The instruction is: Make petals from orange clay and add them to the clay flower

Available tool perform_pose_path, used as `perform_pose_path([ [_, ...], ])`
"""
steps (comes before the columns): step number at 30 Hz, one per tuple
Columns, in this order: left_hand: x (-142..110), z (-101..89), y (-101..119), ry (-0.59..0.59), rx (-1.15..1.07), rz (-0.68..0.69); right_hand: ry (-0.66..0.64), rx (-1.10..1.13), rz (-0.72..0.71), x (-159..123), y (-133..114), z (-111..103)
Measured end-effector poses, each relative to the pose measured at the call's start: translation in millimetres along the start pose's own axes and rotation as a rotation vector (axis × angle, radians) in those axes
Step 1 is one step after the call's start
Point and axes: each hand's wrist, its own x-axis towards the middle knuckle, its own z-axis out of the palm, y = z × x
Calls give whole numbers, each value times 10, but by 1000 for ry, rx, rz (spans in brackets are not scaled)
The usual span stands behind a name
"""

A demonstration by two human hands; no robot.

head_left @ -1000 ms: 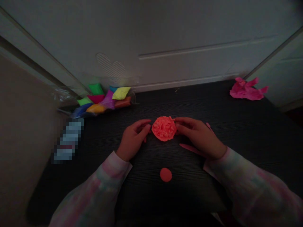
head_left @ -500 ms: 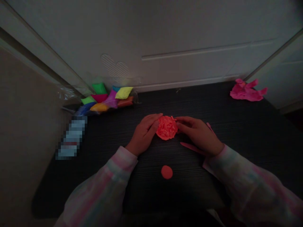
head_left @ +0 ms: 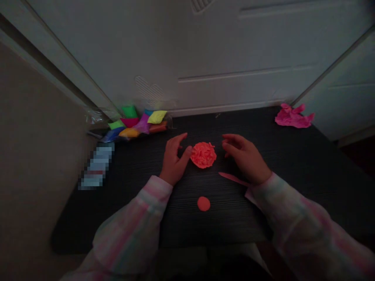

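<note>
A ruffled coral-red clay rosette (head_left: pixel 203 155) lies flat in the middle of the dark table (head_left: pixel 140 218). My left hand (head_left: pixel 175 159) is beside its left edge, with the thumb tip at or very near the clay. My right hand (head_left: pixel 241 156) hovers just right of the rosette, fingers curled and apart from it. Both hands hold nothing. A small flat disc of the same clay (head_left: pixel 203 203) lies nearer me. Under my right hand lies a slim pink sculpting tool (head_left: pixel 233 179), its tip pointing left.
Several colored clay packets (head_left: pixel 136 127) are piled at the table's far left corner, beside a pixelated flat packet (head_left: pixel 96 166). Crumpled pink material (head_left: pixel 293 117) lies at the far right. A white door panel (head_left: pixel 234 78) rises behind the table.
Both hands have lifted off the rosette and moved apart to either side of it. The whole view has shifted slightly as my head moved.
</note>
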Motion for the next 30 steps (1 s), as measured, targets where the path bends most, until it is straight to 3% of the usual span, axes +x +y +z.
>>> perform_pose_path([
  [3, -79, -45, 76, 114, 98, 102, 86, 79, -90, -5, -44, -73],
  [5, -200, -115, 187, 119, 169, 193, 149, 190, -128, -59, -120, -166],
  [8, -435, -213, 423, -6, 265, 347, 217, 343, -176, -245, -280, -324],
  [11, -586, -176, 645, -136, 414, 466, 238, 427, -245, -515, -407, -372],
  [15, -539, 106, 745, -221, 539, 516, 177, 351, -281, -845, -390, -169],
  [17, -466, 253, 716, -224, 557, 511, 137, 284, -255, -943, -313, -28],
  [20, -400, 391, 647, -227, 557, 528, 123, 178, -328, -999, -171, 126],
  [30, -454, 437, 640, -263, 573, 555, 344, 231, -335, -951, 205, 274],
])
